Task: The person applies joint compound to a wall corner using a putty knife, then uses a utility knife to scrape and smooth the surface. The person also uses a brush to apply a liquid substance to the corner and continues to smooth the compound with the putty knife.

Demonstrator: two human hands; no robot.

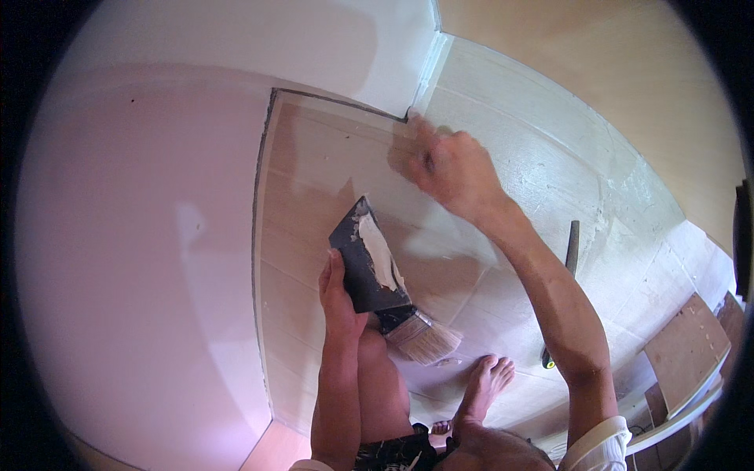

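In the head view, the left hand [338, 292] keeps a closed grip on the dark grey, flat rectangular plate [353, 267], with its thumb over the edge; the plate is tilted above the beige tiled floor [550, 118]. The right hand [457, 169] has its fingers curled, near the wall corner; it is blurred, so I cannot tell whether this grip has hold of some small tool. About progress, I judge that the work is only partly done: the dark, thin joint [338, 101] at the foot of the pale wall [141, 235] looks unfilled, while the part beyond the corner looks whitish. As for containers, the plate serves as carrier for a thick strip of white paste [378, 255]. Beneath it is a wide brush with pale bristles [426, 341]; whether the left hand holds it also, I cannot tell. A dark, long-handled tool [572, 245] lies on the floor, partly behind the right forearm.
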